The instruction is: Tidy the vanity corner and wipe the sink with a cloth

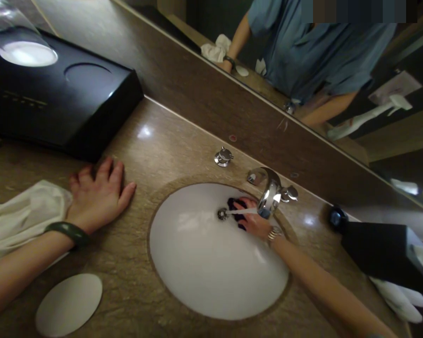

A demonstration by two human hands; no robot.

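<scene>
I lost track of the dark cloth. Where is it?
In the head view, the dark cloth is in the right hand, inside the white sink, under the running faucet.

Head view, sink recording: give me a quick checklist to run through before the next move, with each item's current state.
1. Water running from the faucet: ok, a stream falls toward the drain.
2. Dark cloth held under the stream: ok, the right hand grips it inside the sink.
3. Left hand clear of the water: ok, it lies flat on the countertop, beside a white cloth.
4. Drain open or plugged: cannot tell, though no water is pooling in the basin.
5. Cloth fully wetted: cannot tell, it is mostly hidden by the hand.
6. Black dispenser box away from splashes: ok, it stands apart from the sink.
</scene>
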